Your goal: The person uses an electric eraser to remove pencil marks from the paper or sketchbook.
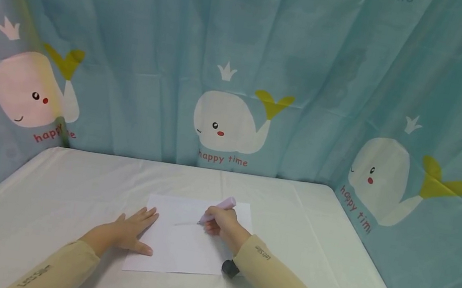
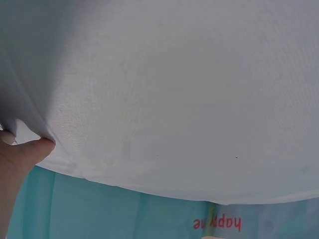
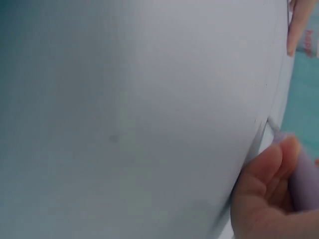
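A white sheet of paper (image 1: 180, 253) lies on the white-covered table. My right hand (image 1: 222, 220) pinches a light purple marker (image 1: 227, 203), its tip at the paper's surface and its back end tilted up to the right. A faint line (image 1: 185, 224) runs on the sheet just left of the tip. In the right wrist view, thumb and finger of the right hand (image 3: 264, 189) close round the purple marker (image 3: 305, 184). My left hand (image 1: 129, 231) rests spread at the paper's left edge; the left wrist view shows only part of that hand (image 2: 20, 157).
A small dark object (image 1: 230, 268) sits at the paper's lower right, by the right sleeve; its kind is unclear. The white tablecloth (image 1: 82, 180) spreads around the sheet. Blue curtains (image 1: 159, 50) with whale prints hang behind and at both sides.
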`<state>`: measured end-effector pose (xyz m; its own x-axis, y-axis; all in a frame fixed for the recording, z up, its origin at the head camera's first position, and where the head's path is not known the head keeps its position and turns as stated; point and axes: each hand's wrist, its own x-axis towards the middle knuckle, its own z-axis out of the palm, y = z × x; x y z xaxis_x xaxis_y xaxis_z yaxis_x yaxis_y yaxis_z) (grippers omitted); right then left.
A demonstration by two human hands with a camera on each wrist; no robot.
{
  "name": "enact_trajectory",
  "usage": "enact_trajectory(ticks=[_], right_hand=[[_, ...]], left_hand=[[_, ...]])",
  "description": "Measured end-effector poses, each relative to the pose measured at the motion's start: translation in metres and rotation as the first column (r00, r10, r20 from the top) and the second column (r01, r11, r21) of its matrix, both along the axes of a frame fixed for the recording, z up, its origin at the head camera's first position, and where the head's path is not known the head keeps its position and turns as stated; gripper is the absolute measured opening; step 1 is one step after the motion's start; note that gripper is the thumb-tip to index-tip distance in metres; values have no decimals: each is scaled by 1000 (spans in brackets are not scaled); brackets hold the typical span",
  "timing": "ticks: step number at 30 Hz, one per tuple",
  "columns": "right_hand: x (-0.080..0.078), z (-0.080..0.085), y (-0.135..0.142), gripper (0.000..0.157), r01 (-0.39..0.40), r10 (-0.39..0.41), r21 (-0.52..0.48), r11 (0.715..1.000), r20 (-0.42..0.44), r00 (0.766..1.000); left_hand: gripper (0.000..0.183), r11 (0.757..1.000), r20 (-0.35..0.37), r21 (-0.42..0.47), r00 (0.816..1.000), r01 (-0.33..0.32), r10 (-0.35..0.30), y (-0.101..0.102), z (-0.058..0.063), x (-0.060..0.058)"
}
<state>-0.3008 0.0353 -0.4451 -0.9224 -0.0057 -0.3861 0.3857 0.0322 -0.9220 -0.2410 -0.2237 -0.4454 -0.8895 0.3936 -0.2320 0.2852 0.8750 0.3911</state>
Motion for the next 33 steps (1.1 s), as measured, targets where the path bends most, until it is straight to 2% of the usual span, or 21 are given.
enact_trajectory(ticks=[7,16,22,29,33], right_hand=[[1,1,-1,15,6,-6,16,1000,-8,1000],[0,1,-1,16,-10,10,18,1000,8,1000],[-1,1,-1,14,7,-7,-26,1000,9,1000],[-1,1,-4,16,41,-41,-20,999,-10,999],[-1,1,-5,16,33,-33,-5,999,-10,999]], left_hand=[[106,1000,-1,5,1000,3,-3,1,2,1],[107,1000,2,3,1000,8,-8,1,-1,-2],[107,1000,-3,-5,1000,7,-7,-1,-2,-1],[106,1000,-1,10,1000,7,-7,-1,-2,-1],[107,1000,-8,2,1000,10,-10,-1,-4,-2]])
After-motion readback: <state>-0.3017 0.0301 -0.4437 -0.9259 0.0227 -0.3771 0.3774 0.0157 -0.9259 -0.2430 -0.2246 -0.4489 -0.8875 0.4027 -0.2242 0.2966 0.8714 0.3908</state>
